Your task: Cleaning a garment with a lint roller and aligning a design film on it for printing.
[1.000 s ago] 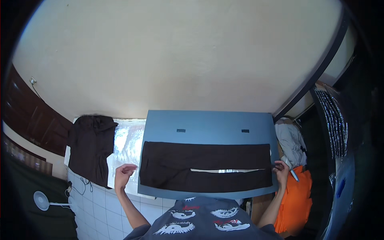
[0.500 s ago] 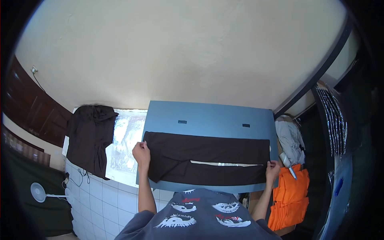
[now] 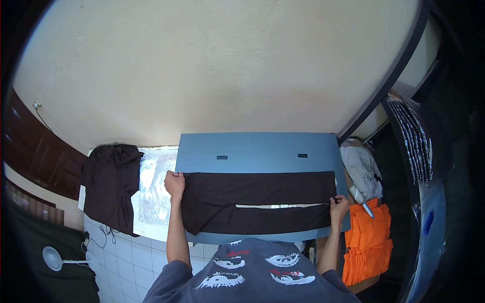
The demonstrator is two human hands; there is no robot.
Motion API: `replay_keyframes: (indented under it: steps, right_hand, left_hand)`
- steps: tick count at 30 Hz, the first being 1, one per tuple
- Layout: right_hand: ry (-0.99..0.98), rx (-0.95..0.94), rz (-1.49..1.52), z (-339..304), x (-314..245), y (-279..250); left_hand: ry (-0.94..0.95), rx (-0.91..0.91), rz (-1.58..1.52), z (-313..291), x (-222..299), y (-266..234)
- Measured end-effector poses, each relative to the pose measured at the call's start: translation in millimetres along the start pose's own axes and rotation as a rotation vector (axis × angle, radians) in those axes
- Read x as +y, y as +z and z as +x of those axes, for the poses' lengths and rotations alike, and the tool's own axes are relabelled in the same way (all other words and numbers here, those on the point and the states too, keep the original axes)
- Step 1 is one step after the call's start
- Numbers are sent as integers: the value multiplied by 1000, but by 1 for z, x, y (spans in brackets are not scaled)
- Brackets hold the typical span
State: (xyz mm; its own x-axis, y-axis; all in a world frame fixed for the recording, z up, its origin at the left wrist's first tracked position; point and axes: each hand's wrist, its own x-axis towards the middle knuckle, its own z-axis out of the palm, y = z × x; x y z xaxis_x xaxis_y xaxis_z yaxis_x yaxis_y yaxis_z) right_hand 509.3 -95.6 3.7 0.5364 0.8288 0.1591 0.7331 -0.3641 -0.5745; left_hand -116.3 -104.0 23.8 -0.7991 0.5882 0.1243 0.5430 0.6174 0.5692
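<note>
A pair of dark brown trousers (image 3: 273, 187) lies sideways on a blue-grey board (image 3: 262, 144), waist to the left and leg ends to the right. My left hand (image 3: 175, 184) is closed in a pinch at the far corner of the waist end. At the leg ends, my right hand (image 3: 339, 204) pinches the hem by the gap between the two legs. A pale, partly shiny strip shows through that gap. Near the crotch the fabric has a slanting fold, and the waist's near corner hangs toward the board's front edge.
Left of the board, a shiny plastic-covered white surface (image 3: 154, 187) bears a heap of dark brown clothing (image 3: 110, 187). To the right are grey cloth (image 3: 361, 166), a white-and-blue bottle-like item (image 3: 361, 199) and folded orange garments (image 3: 368, 247). A white fan (image 3: 52, 258) stands lower left.
The view has turned slightly. My left hand has moved away from me along the waist end to its far corner. My right hand stays at the hem; the trousers' far edge lies straighter.
</note>
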Motion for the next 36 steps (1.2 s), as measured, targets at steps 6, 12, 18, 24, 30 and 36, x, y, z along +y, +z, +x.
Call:
replay_keyframes:
  steps: [6,12,18,24,30,36]
  right_hand:
    - [8,-62,92,7,-1,-4]
    - [-50,50,289,16,1,0]
    - [165,-2,605,21,16,12]
    - [285,-129,619,13,0,1]
    - [294,-193,693,25,13,6]
    - [345,-227,735,19,3,-3]
  left_hand:
    - [-25,12,-92,-7,-9,1]
    - [-42,-213,-103,-5,-33,-11]
    - [-37,-155,-376,-25,-30,-20]
    - [10,-287,-103,-44,-31,-27]
    - [32,-104,-381,-56,-53,-7]
    - [-56,-335,-137,-73,-3,-52]
